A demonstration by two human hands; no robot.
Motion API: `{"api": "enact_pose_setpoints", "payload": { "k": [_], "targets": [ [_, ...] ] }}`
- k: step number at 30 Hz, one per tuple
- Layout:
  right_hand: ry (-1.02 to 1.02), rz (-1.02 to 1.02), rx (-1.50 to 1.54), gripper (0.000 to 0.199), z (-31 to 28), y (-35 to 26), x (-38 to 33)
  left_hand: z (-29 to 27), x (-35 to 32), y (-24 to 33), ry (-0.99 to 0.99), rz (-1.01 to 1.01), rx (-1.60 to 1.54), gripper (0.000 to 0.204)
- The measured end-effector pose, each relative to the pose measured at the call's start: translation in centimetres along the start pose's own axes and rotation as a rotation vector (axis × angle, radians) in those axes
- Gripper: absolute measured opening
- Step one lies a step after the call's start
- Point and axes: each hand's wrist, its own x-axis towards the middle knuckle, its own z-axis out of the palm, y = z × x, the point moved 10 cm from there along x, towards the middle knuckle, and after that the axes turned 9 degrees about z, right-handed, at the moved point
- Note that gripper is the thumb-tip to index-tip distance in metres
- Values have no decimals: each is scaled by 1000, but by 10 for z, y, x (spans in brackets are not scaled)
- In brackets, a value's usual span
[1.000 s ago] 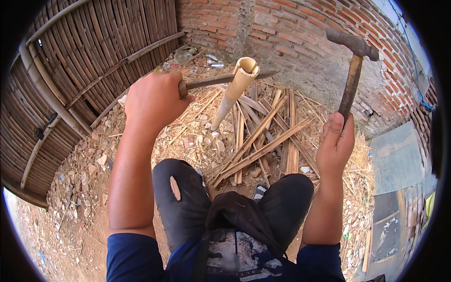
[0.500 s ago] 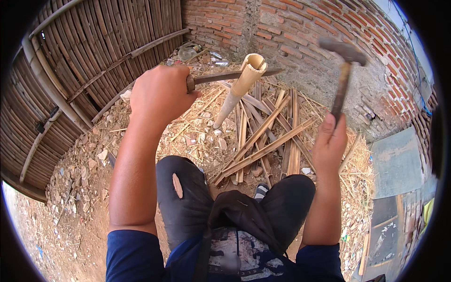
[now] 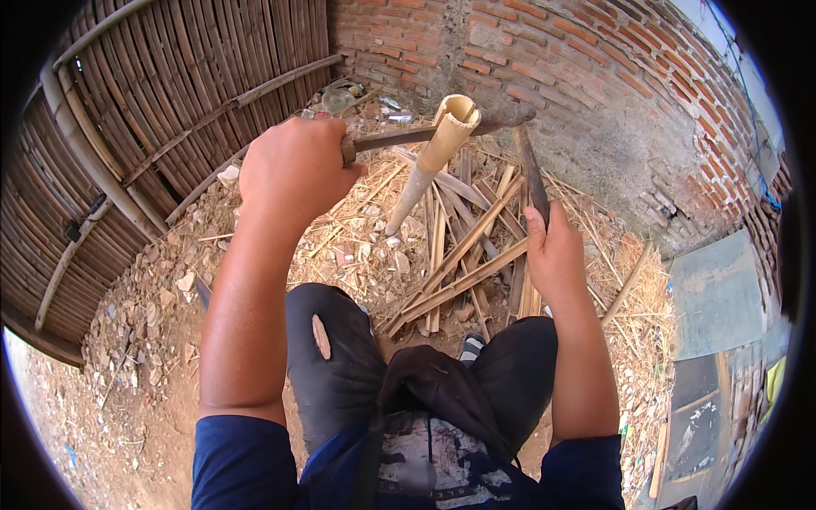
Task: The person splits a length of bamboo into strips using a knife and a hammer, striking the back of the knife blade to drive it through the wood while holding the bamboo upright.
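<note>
My left hand (image 3: 299, 170) is wrapped round the wooden handle of a machete (image 3: 395, 139). The blade runs to the right through the split upper part of an upright bamboo pole (image 3: 444, 143), whose hollow top shows above it. In my right hand (image 3: 554, 248) is a hammer (image 3: 532, 166), gripped low on its handle. The dark hammer head is at the far end of the blade, just right of the bamboo, and seems to touch it; the blade tip is hidden behind it. The pole's foot stands on the littered ground in front of my knees.
Split bamboo strips (image 3: 467, 255) lie crisscrossed right of the pole, over straw and stones. A brick wall (image 3: 544, 64) stands behind, a bamboo slat fence (image 3: 195, 85) at the left. Grey sheets (image 3: 718, 293) lie at the right. A clear bottle (image 3: 337, 98) lies near the corner.
My right hand has swung the hammer down and to the left, from raised in the air to the blade's far end. My left hand and the bamboo have hardly moved.
</note>
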Motion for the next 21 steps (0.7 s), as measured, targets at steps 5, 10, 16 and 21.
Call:
{"api": "enact_pose_setpoints", "payload": {
  "k": [5, 10, 16, 21],
  "targets": [
    [4, 65, 268, 46, -46, -12, 16, -3, -4, -3, -12, 3, 21, 37],
    [196, 51, 431, 42, -49, -7, 2, 0, 0, -1, -50, -23, 19, 37],
    [-56, -19, 131, 42, -12, -8, 13, -3, 1, -5, 3, -42, 29, 43],
    [202, 14, 481, 43, -61, -10, 12, 1, 1, -4, -18, -57, 31, 44]
  ]
}}
